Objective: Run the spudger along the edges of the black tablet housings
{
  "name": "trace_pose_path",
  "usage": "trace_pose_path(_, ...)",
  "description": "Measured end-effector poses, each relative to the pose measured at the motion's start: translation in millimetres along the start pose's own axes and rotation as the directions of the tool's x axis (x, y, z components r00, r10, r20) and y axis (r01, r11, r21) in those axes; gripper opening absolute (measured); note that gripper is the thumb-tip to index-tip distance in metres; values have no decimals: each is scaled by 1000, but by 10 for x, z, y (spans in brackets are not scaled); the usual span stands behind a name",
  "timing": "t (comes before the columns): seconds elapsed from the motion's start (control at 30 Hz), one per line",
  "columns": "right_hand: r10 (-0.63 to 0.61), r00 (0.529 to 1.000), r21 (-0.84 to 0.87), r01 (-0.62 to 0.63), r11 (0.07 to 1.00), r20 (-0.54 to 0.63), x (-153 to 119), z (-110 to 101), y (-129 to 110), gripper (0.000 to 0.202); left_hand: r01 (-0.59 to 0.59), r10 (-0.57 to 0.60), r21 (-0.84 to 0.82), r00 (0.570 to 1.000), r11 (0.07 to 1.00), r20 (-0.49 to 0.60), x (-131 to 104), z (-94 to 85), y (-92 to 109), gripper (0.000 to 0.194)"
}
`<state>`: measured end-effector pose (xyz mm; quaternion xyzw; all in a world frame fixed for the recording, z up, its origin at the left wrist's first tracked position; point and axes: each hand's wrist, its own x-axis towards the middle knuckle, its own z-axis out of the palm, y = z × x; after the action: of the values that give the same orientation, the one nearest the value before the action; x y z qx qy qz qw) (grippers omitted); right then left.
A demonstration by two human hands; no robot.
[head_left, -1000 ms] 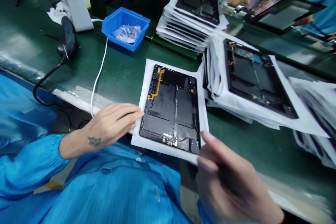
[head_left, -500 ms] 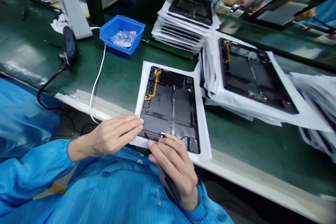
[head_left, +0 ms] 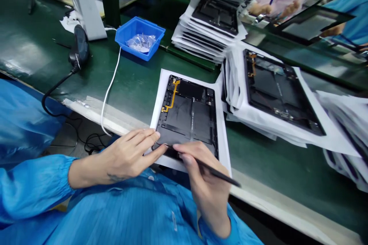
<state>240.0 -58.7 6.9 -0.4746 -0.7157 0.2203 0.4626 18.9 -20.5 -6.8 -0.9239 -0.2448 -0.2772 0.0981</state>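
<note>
A tablet housing (head_left: 181,122) lies face up on a white sheet (head_left: 224,143), its inside exposed. An orange flex cable (head_left: 173,97) runs down its upper left side. My left hand (head_left: 129,153) is open, its fingers stretched over the housing's lower left corner. The index fingertip presses near the bottom edge. Between the thumb and fingers of my right hand (head_left: 205,172) is a slim black tweezers-like tool (head_left: 220,175). Its tip points left to the bottom edge, beside my left index finger. Exactly what the tip touches is hidden.
To the right, another open housing (head_left: 280,92) tops a sheet-layered stack. A taller stack (head_left: 198,42) stands behind. A blue bin (head_left: 140,38) with clear plastic pieces, a white cable (head_left: 110,88) and a black corded device (head_left: 79,48) are on the left. Co-workers' hands (head_left: 261,7) show across the bench.
My right hand has turned the black tool out of its palm, bringing the tip to the housing's bottom edge. My left index finger has spread away from the others, toward that tip.
</note>
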Motion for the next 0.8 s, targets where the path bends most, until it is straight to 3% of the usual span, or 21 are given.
trace_pose_path(0.23,-3,995,12,2,1000,101,211,73,-32,17,13,-13,-7,1000,1000,12,-3,15,42,30)
trace_pose_path(0.4,-107,979,9,107,994,170,236,54,-61,18,-16,16,-17,1000,1000,-1,-25,40,5,30)
trace_pose_path(0.57,-129,969,15,129,992,211,292,64,-86,18,-52,36,-113,990,992,-135,-66,37,-107,27)
trace_pose_path(0.8,-91,983,-86,106,991,158,178,-198,-14,19,-40,38,-48,998,998,-46,-60,-16,-70,30)
